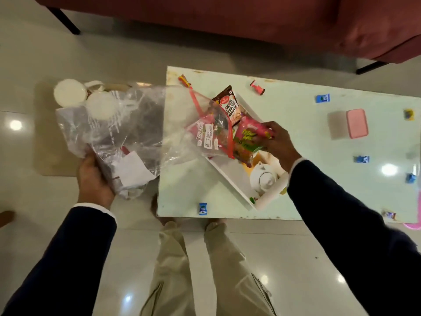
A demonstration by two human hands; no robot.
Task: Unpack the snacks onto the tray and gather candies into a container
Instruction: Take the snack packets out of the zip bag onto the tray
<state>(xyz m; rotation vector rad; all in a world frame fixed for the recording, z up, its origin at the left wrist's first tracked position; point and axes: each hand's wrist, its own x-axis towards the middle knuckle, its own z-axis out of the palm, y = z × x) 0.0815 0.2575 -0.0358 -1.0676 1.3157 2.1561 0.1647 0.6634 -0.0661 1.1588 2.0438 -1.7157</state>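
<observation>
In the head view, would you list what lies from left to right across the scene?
White round lids → left hand holding the clear zip bag → salted peanuts packet → right hand on a pink-green snack packet → pink-lidded container.

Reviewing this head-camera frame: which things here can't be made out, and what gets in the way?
- Snack packets inside the clear bag: glare and creases blur their labels.
- Pink-and-green packet: name blurred; right hand covers one end.
- White tray: far part hidden under bag and packets.
- Pink object: cut off by the right edge.
- Candies such as the blue one: wrappers too small to read.
</observation>
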